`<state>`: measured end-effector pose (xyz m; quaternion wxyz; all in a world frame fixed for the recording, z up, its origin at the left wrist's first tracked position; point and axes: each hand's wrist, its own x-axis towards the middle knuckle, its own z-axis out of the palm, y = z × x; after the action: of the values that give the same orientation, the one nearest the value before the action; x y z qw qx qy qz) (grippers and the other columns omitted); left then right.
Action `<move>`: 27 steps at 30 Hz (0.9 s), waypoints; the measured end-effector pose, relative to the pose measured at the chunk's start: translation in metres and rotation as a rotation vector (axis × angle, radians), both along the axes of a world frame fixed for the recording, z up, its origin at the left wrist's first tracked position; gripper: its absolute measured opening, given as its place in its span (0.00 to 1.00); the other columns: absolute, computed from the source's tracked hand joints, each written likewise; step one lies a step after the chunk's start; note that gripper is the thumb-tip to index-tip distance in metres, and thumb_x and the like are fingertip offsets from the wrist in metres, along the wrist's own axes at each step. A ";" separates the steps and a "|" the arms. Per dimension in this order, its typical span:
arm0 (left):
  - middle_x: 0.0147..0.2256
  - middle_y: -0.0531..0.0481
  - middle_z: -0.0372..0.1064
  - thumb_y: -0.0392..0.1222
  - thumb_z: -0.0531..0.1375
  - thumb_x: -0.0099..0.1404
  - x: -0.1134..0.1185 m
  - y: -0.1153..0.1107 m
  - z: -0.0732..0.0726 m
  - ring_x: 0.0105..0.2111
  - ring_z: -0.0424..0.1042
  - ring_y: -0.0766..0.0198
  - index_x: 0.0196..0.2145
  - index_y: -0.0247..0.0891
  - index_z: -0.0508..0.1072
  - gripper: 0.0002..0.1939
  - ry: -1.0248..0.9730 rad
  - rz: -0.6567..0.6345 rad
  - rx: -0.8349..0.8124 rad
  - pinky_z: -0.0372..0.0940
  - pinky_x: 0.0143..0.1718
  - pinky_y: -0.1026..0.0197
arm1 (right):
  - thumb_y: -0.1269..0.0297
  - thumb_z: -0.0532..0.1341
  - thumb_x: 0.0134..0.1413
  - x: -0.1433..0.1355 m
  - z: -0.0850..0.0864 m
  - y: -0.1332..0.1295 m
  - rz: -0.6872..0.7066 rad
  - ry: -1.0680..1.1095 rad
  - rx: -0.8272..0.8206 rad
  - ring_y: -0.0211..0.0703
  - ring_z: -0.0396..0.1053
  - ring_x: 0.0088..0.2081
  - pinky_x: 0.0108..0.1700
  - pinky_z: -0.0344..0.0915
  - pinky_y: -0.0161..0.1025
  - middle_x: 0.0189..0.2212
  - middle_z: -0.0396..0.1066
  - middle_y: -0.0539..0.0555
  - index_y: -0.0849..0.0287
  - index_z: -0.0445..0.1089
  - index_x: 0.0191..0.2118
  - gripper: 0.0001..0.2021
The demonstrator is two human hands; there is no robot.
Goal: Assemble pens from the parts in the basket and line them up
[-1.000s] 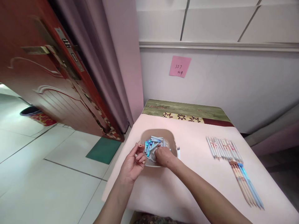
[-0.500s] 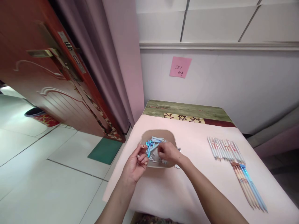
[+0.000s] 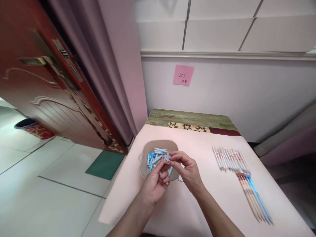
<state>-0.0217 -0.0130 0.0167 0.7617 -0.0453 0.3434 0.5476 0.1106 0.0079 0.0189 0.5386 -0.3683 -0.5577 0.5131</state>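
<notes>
My left hand (image 3: 156, 184) is closed around a pale pen barrel (image 3: 167, 162), whose round open end points up at me. Fingers and thumb of my right hand (image 3: 187, 168) meet in a pinch right at that end; anything between them is too small to make out. Both hands are over the near right part of a beige plastic bin (image 3: 145, 148). Inside it lie several light-blue and white pen parts (image 3: 154, 158), partly covered by my hands. Small white pieces (image 3: 181, 177) rest on the table beside the bin, half behind my right hand.
On the right of the pink-covered table (image 3: 197, 210) lies a row of white pens (image 3: 230, 159). Below it are beige pens (image 3: 249, 197) and blue pens (image 3: 260, 197) with their caps together. A pink note (image 3: 183, 75) is on the wall; a red door (image 3: 49, 82) stands left.
My right hand has come up out of the bin to the open end of the pen barrel. My left hand has moved right, toward it. The view has shifted slightly.
</notes>
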 end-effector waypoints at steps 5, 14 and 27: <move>0.23 0.54 0.68 0.36 0.60 0.63 0.010 -0.004 0.003 0.11 0.49 0.81 0.38 0.32 0.70 0.06 -0.004 0.003 -0.010 0.45 0.12 0.73 | 0.63 0.66 0.50 0.007 -0.010 -0.002 0.028 -0.029 0.036 0.46 0.70 0.46 0.51 0.64 0.44 0.39 0.73 0.55 0.55 0.76 0.31 0.03; 0.24 0.54 0.69 0.35 0.62 0.61 0.021 -0.009 0.011 0.11 0.49 0.81 0.36 0.33 0.70 0.06 0.020 -0.017 -0.031 0.46 0.12 0.73 | 0.58 0.66 0.50 0.016 -0.008 -0.008 0.058 -0.025 -0.084 0.46 0.71 0.42 0.47 0.67 0.43 0.38 0.74 0.56 0.58 0.74 0.36 0.10; 0.32 0.45 0.75 0.35 0.59 0.64 0.032 -0.015 0.014 0.20 0.68 0.72 0.35 0.33 0.70 0.03 0.028 0.050 -0.058 0.66 0.22 0.67 | 0.62 0.60 0.57 0.040 -0.002 -0.038 -0.336 -0.342 0.183 0.42 0.70 0.34 0.36 0.68 0.38 0.32 0.73 0.53 0.57 0.71 0.38 0.06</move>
<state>0.0104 -0.0280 0.0304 0.7411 -0.0683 0.3688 0.5568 0.1510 -0.0304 0.0171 0.5452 -0.4867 -0.6159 0.2941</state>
